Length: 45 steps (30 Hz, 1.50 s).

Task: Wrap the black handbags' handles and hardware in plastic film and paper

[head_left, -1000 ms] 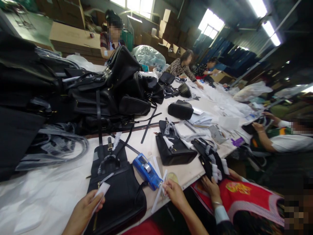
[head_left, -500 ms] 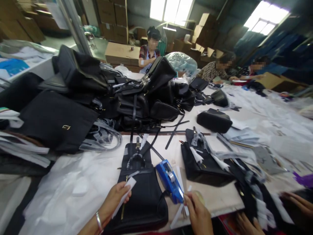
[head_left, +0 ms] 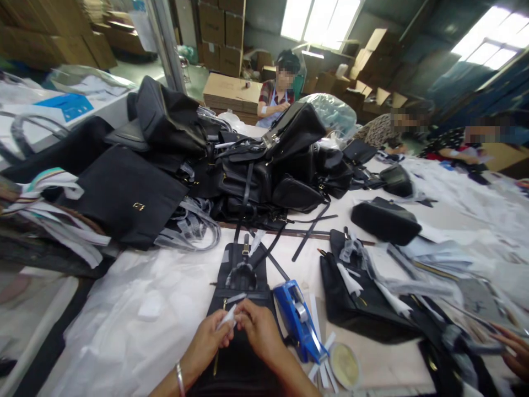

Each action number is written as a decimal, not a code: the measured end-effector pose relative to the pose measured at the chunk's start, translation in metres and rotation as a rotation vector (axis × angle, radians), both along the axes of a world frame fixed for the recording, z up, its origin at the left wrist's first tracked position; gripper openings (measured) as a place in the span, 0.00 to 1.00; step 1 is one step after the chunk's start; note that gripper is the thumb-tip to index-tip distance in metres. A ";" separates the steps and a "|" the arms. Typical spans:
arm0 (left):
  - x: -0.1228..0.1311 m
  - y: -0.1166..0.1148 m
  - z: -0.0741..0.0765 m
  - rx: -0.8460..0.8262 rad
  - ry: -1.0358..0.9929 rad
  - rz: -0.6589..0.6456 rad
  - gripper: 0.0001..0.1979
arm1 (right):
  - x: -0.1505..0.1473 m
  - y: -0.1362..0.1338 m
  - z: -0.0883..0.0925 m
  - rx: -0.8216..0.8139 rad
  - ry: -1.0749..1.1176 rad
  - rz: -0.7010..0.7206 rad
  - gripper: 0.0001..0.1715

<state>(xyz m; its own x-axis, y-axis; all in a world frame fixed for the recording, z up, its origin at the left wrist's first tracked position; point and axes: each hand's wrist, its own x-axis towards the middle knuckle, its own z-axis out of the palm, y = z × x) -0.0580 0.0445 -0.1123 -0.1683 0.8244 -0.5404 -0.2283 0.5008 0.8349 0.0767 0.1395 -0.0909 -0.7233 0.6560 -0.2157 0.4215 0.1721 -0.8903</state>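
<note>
My left hand [head_left: 210, 339] is closed around a white paper strip [head_left: 228, 316], held above a black backpack [head_left: 237, 355]. Against the strip's upper end my right hand [head_left: 258, 328] is pinched; any small piece of tape in those fingertips is too small to see. The backpack lies flat, its flap and wrapped handle pointing away from me, with a gold zip on its front. To the right of my hands stands a blue tape dispenser [head_left: 298, 320] with a roll in it. Loose white strips [head_left: 324, 366] and a flat roll of tape [head_left: 344, 365] lie beside the dispenser.
Black bags [head_left: 264, 176] are heaped across the far side. Another black bag [head_left: 363, 298] with wrapped straps lies to the right. White wrapping sheets [head_left: 136, 314] cover the left. A co-worker's hand [head_left: 512, 344] shows at the right edge; several people sit farther back.
My right hand has left the tape dispenser and moved left to meet the paper strip in my left hand. The view has shifted, and the flat tape roll now shows fully.
</note>
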 end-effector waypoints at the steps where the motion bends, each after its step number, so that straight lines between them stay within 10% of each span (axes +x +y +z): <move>1: 0.000 0.000 0.000 0.011 0.014 -0.006 0.18 | 0.000 0.000 0.000 0.013 -0.019 0.003 0.10; 15: -0.014 -0.002 0.004 0.038 -0.253 0.067 0.16 | -0.011 -0.007 -0.041 -0.482 0.153 -0.151 0.15; 27: -0.036 -0.009 -0.008 -0.103 -0.926 0.206 0.10 | -0.035 -0.011 -0.048 -0.315 0.322 -0.144 0.09; 34: -0.023 -0.006 0.004 0.000 -0.577 0.161 0.12 | -0.020 0.001 -0.036 -0.325 0.136 -0.186 0.18; 40: -0.005 -0.003 -0.007 0.097 0.013 0.069 0.17 | -0.037 -0.002 -0.013 0.096 0.008 -0.051 0.08; 45: -0.009 -0.009 -0.009 0.070 -0.053 0.087 0.21 | -0.051 -0.004 -0.022 0.092 -0.028 -0.115 0.09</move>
